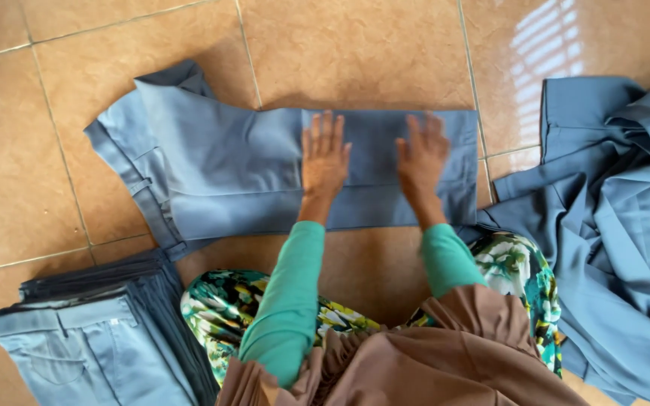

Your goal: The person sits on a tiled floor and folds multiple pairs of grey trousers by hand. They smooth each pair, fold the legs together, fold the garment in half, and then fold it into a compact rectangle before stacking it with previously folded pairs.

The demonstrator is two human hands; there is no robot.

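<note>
**Both palms flat on the trousers**

Glossy tan floor tiles fill the view, sunlight glinting at the upper right. Laid across them is a pair of grey-blue trousers, waistband to the left, legs folded over toward the right. Left hand is down flat on the cloth, fingers spread wide, gripping nothing. Right hand lies just beside it, also open and pressing on the folded part, though it looks a little blurred, so its fingers are hard to read. Green sleeves run back to a floral skirt. Lower left, a stack of folded trousers; on the right, a loose heap of grey-blue garments
</note>
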